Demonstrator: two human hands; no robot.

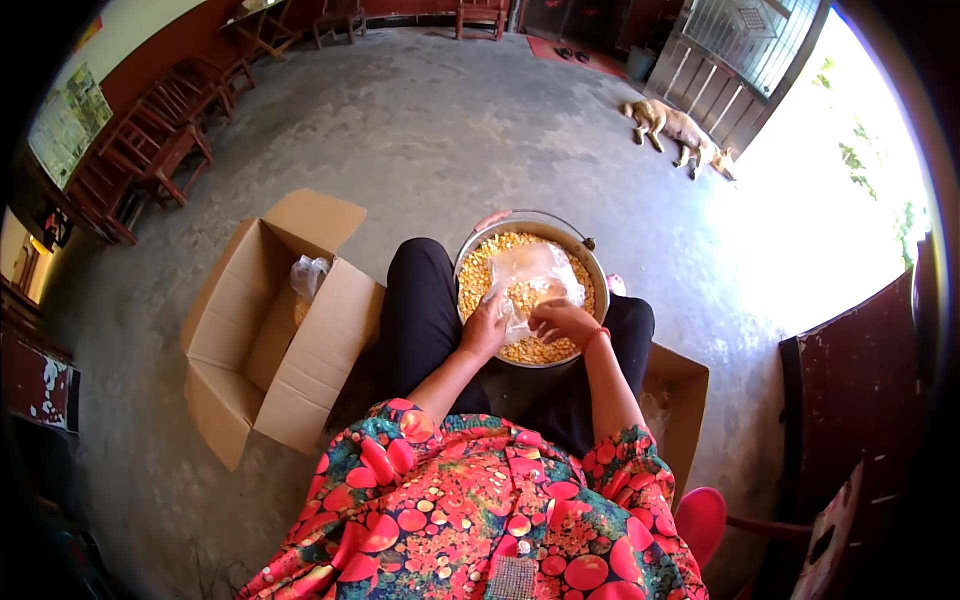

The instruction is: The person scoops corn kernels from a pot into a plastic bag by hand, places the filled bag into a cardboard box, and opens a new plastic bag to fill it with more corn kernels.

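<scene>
A metal pail (603, 290) of yellow corn kernels (484, 262) stands between my knees. Over the kernels lies a clear plastic bag (535, 264), with some yellow kernels showing through it. My left hand (484, 330) is closed on the near left edge of the bag. On the other side, my right hand (565, 322), with a red band at the wrist, has its fingers bent in at the bag's near edge. Its fingertips are partly hidden, but they appear to grip the plastic.
An open cardboard box (325, 350) on my left holds a filled plastic bag (308, 278). Another box (685, 400) is by my right leg, beside a red round object (700, 525). A dog (680, 132) lies near the open door (735, 75). Wooden chairs (165, 150) line the left wall.
</scene>
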